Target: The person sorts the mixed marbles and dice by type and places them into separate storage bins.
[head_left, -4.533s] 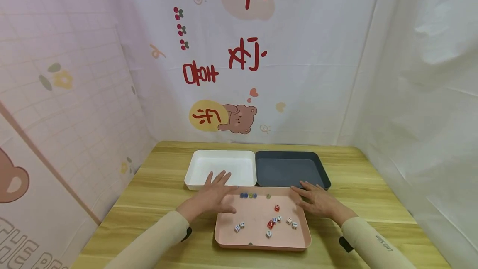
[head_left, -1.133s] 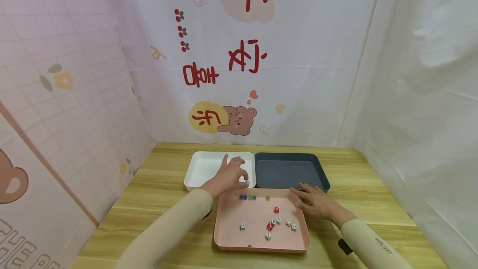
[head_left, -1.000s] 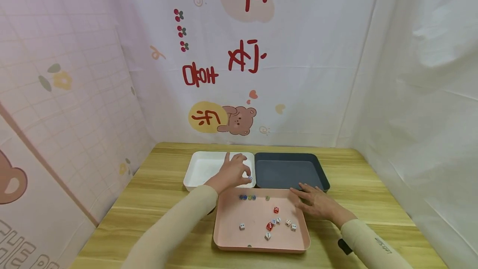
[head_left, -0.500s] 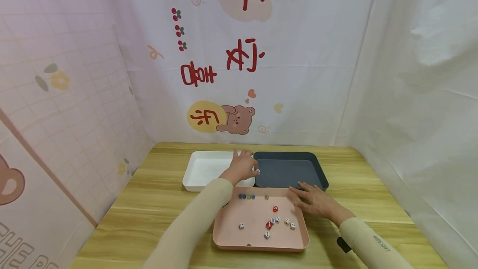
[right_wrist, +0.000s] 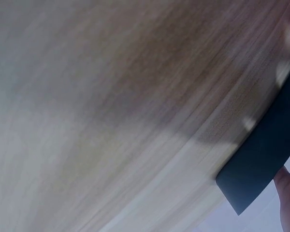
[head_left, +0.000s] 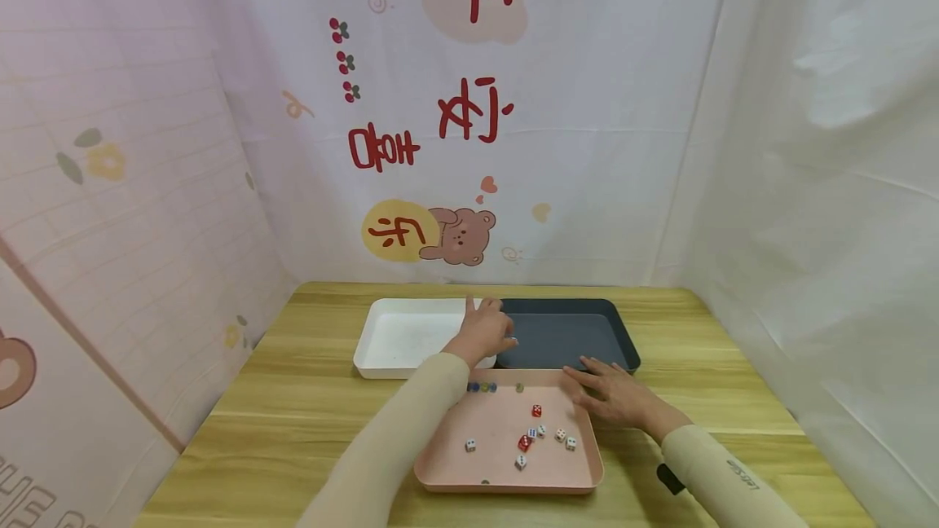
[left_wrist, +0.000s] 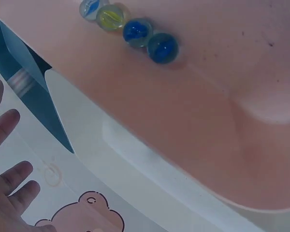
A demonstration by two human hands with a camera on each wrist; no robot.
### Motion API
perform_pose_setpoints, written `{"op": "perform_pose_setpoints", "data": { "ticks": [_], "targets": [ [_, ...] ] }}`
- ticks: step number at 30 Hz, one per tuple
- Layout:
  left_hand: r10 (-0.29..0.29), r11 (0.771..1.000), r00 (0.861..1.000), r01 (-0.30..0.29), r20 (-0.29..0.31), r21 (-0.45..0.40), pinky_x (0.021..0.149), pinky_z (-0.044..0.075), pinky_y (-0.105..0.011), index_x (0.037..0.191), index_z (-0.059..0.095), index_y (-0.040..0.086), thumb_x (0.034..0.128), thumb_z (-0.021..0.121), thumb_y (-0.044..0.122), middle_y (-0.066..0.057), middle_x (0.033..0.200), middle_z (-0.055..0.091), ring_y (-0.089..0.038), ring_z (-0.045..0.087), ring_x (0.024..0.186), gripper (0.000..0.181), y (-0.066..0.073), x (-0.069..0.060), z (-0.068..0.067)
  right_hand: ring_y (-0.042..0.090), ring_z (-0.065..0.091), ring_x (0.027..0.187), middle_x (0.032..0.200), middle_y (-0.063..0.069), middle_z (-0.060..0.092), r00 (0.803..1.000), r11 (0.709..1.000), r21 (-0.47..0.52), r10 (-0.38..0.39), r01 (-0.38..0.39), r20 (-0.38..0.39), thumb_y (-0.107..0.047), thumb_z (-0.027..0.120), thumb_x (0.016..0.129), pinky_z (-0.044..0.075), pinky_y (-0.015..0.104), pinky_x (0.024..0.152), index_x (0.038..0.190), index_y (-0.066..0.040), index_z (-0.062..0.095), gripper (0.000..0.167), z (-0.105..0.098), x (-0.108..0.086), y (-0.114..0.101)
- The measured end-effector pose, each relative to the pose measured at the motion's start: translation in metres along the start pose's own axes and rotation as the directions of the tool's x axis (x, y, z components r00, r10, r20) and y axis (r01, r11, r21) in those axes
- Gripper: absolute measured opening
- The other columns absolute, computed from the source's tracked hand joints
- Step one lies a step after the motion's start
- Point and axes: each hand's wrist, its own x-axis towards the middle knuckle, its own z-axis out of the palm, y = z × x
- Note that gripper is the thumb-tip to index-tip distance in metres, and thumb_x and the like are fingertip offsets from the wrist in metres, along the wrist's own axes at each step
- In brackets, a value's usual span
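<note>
My left hand [head_left: 480,332] is over the seam between the white tray [head_left: 396,369] and the dark grey tray [head_left: 579,332]. Its fingers look spread apart in the left wrist view. A small blurred pale thing [left_wrist: 20,82], apparently a white die, shows over the dark tray just off the fingertips. My right hand [head_left: 612,393] rests with extended fingers at the right rim of the pink tray [head_left: 491,475]. That tray holds several white dice, such as one die [head_left: 470,446] at left, two red dice [head_left: 537,411], and several glass marbles [left_wrist: 137,31] along its far side.
The white and dark trays stand side by side behind the pink one on a wooden table [head_left: 293,398]. White printed cloth [head_left: 587,145] hangs behind and at both sides. Another marble [head_left: 519,388] lies apart from the row.
A white die was pinched from the pink tray's left side and carried across the white tray to the dark tray. My left fingers have now parted from it. My right hand stays put.
</note>
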Motion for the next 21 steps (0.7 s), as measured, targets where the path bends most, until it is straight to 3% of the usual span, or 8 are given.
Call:
{"op": "perform_pose_setpoints", "data": {
  "ticks": [10, 21],
  "targets": [
    [-0.034, 0.999, 0.999, 0.034, 0.031, -0.004, 0.116, 0.010, -0.064, 0.115, 0.074, 0.032, 0.0908, 0.069, 0.048, -0.005, 0.153, 0.041, -0.026, 0.031, 0.144, 0.030, -0.006, -0.003, -0.003, 0.050, 0.034, 0.137, 0.150, 0.030, 0.038, 1.000, 1.000, -0.011, -0.010, 0.010, 0.000, -0.040, 0.055, 0.101, 0.023, 0.071, 0.108, 0.149, -0.011, 0.048, 0.056, -0.001, 0.000, 0.001],
    [0.018, 1.000, 1.000, -0.017, 0.021, -0.024, 0.116, 0.010, -0.064, 0.117, 0.074, 0.029, 0.0889, 0.073, 0.045, -0.007, 0.152, 0.043, -0.027, 0.030, 0.144, 0.032, -0.021, -0.014, -0.005, 0.051, 0.036, 0.136, 0.148, 0.030, 0.040, 1.000, 1.000, -0.014, -0.018, 0.018, -0.017, -0.040, 0.056, 0.100, 0.024, 0.071, 0.107, 0.148, -0.012, 0.049, 0.056, 0.000, 0.002, 0.002]
  ]
}}
